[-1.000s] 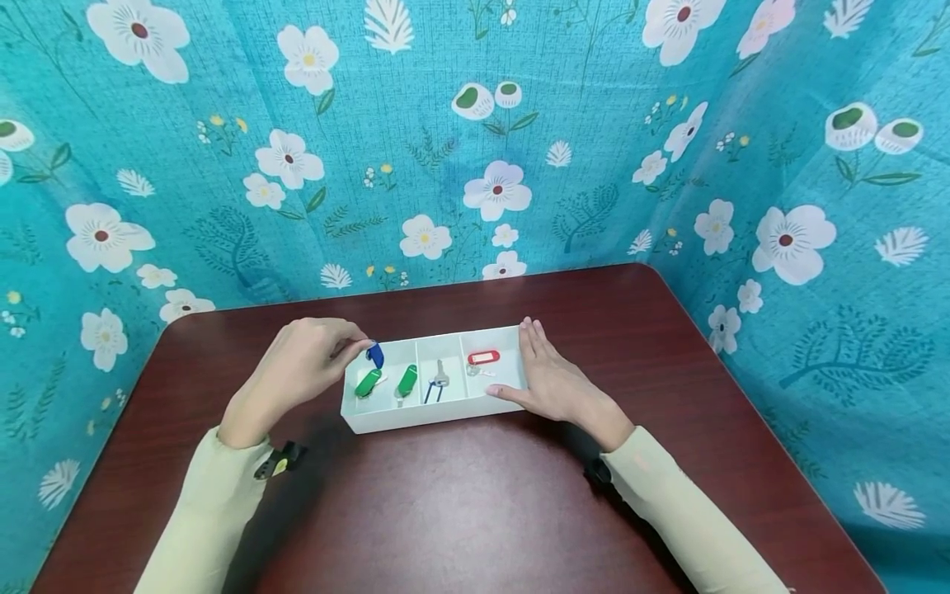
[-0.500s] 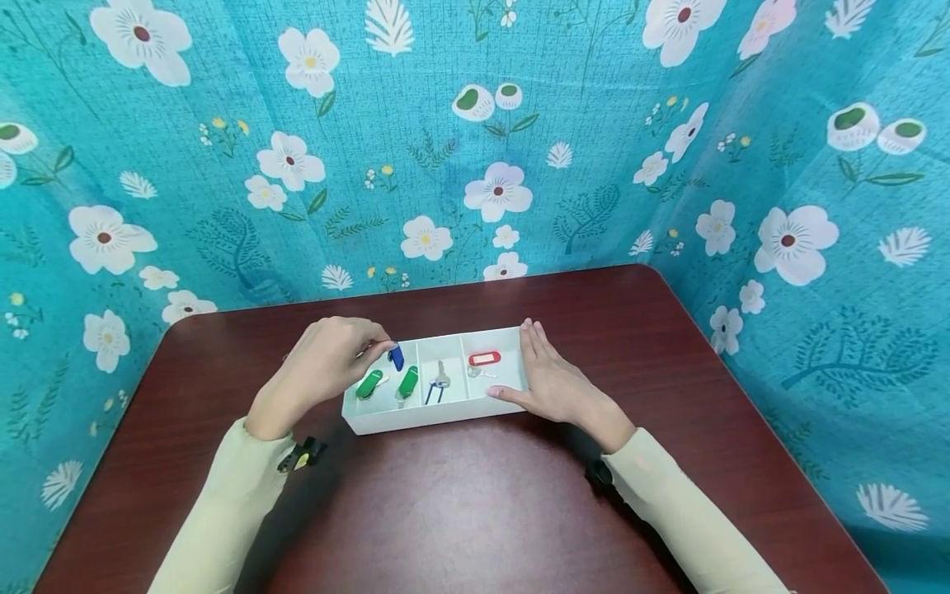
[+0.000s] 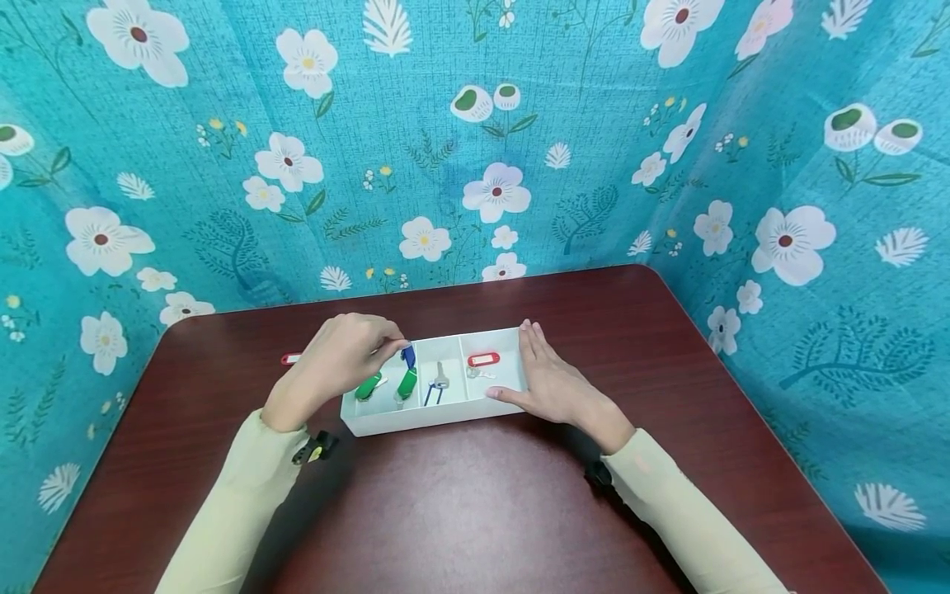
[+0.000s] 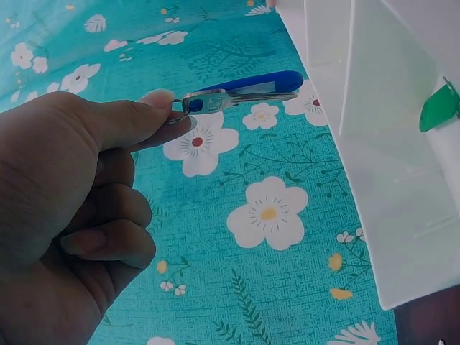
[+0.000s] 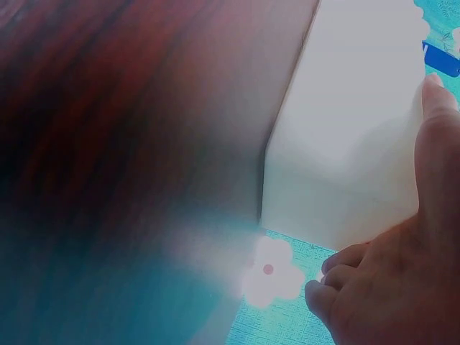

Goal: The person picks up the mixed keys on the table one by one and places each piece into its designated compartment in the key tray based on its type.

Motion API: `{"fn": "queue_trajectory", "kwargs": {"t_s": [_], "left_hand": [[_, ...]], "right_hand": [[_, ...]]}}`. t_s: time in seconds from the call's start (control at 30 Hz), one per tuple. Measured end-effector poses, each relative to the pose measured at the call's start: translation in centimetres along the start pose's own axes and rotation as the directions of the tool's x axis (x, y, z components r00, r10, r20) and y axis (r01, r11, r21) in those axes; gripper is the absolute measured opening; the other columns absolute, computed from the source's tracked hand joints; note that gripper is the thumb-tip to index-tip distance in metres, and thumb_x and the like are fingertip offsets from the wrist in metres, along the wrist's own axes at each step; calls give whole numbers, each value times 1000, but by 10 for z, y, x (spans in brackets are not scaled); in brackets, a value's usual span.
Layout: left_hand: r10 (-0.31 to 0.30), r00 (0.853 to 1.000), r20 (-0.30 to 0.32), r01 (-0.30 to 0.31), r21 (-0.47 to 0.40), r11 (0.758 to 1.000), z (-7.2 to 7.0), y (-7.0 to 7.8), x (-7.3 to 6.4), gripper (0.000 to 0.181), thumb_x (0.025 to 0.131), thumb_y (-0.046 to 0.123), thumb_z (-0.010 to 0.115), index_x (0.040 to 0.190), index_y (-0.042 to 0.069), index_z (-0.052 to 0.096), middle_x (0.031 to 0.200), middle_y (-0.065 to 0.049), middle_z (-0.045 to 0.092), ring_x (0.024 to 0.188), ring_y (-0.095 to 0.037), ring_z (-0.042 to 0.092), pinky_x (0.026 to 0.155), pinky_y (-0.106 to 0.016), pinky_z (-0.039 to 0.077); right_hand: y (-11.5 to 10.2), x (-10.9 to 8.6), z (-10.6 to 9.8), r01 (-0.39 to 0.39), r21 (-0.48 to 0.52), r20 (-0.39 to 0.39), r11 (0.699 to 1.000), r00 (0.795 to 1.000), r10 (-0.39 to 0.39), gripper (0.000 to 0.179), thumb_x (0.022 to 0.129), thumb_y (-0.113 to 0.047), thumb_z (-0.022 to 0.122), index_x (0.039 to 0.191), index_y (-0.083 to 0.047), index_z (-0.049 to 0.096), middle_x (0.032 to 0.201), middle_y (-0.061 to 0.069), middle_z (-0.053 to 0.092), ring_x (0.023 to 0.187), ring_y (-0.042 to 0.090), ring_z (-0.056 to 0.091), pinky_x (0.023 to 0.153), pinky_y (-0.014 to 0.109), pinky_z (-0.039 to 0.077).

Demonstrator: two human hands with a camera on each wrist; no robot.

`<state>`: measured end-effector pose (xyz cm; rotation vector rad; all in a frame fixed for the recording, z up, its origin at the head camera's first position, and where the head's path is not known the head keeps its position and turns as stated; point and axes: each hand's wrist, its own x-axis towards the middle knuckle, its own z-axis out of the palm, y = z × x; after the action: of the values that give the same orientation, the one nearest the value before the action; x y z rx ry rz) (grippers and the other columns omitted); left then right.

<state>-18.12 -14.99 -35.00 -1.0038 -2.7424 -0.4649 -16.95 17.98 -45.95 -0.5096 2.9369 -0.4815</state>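
My left hand (image 3: 343, 356) pinches the ring of a key (image 4: 210, 102) with a blue key tag (image 4: 269, 80) between thumb and forefinger. The tag hangs over the left compartment of a white divided tray (image 3: 423, 421), near the first divider. Two green key tags (image 3: 367, 386) with keys lie in that compartment. A silver key (image 3: 441, 379) with dark blue strips beside it lies in the middle one, and a red key tag (image 3: 484, 359) with a key in the right one. My right hand (image 3: 558, 381) rests along the tray's right end, fingers straight, thumb over the front wall.
Another red key tag (image 3: 291, 359) lies on the dark wooden table (image 3: 475, 503), left of the tray and partly behind my left wrist. Blue flowered cloth (image 3: 416, 165) hangs behind the table and along its sides.
My left hand has moved right with the blue-tagged key, from the tray's left end towards the first divider. The red tag on the table has come into view. My right hand stays in place.
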Motion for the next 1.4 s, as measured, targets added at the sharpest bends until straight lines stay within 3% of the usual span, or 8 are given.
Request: {"fn": "queue_trajectory", "kwargs": {"t_s": [0.27, 0.5, 0.83, 1.17, 1.4], "left_hand": [[6, 1000, 16, -6, 4, 1000, 1, 5, 6, 15, 92, 21, 83, 101, 10, 83, 90, -3, 82, 70, -10, 67, 64, -27, 57], [10, 999, 46, -10, -10, 1000, 5, 9, 13, 12, 95, 21, 80, 100, 11, 83, 89, -1, 81, 67, -8, 62, 60, -24, 50], [8, 996, 85, -5, -40, 999, 11, 12, 24, 12, 96, 22, 79, 100, 11, 83, 90, -1, 81, 69, -9, 63, 63, -25, 54], [34, 988, 148, -27, -52, 998, 18, 15, 38, 11, 98, 19, 76, 96, 12, 84, 82, 2, 78, 62, -9, 55, 57, -25, 44], [36, 985, 170, -29, -42, 999, 24, 17, 48, 12, 98, 20, 76, 97, 11, 83, 84, 2, 78, 64, -9, 56, 58, -25, 44]], "right_hand": [[-1, -1, 0, -7, 9, 13, 1000, 1000, 6, 124, 92, -80, 55, 167, 3, 2, 178, 21, 2, 167, 37, 2, 133, 48, 25], [-2, -1, -1, 2, 1, -5, 1000, 1000, -2, 124, 92, -80, 56, 167, 4, 5, 177, 22, 6, 167, 37, 4, 132, 49, 26], [0, -1, 0, -8, 12, -1, 1000, 1000, 8, 124, 91, -80, 57, 167, 3, 5, 178, 21, 5, 167, 37, 3, 132, 49, 25], [0, 1, 1, -16, 13, 10, 1000, 1000, 16, 124, 91, -80, 57, 167, 2, 4, 178, 21, 4, 167, 37, 3, 132, 49, 25], [-1, 0, 0, -24, 23, 20, 999, 1000, 23, 125, 91, -79, 58, 167, 2, 2, 178, 20, 1, 167, 37, 2, 133, 50, 25]]}}
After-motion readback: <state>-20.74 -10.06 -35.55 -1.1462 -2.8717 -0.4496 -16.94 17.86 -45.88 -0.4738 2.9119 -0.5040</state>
